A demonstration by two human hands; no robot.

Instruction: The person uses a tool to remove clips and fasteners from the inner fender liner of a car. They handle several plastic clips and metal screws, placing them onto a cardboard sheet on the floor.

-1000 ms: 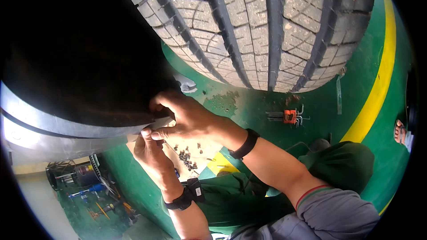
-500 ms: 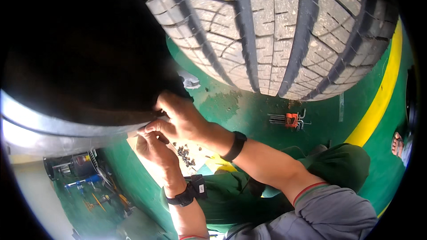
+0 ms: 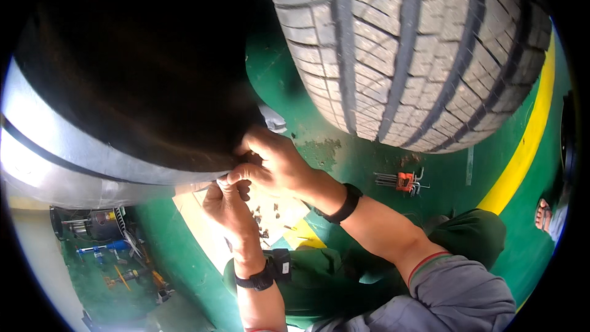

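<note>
Both hands meet at the lower corner of a silver car body panel [image 3: 129, 163], along the rim of a dark wheel arch [image 3: 153, 74]. My left hand [image 3: 232, 212] is closed in a pinch at the panel's edge, thumb and fingertips pressed together. My right hand [image 3: 276, 163] is closed beside it, its thumb by the left fingertips and its forefinger reaching up to the dark lining. Whatever small thing the fingers hold is hidden. A grey-brown tire [image 3: 399, 55] with deep grooves stands to the right of the arch.
Below my hands, small dark pieces [image 3: 264, 232] lie on a cardboard sheet [image 3: 200, 218]. A hex key set in an orange holder [image 3: 404, 181] rests on the green floor [image 3: 353, 178]. Tools, including a blue one [image 3: 104, 248], lie at lower left. A person's foot [image 3: 543, 215] shows at far right.
The view has shifted, so the tire and my hands appear farther right. Both hands remain pinched together at the panel edge.
</note>
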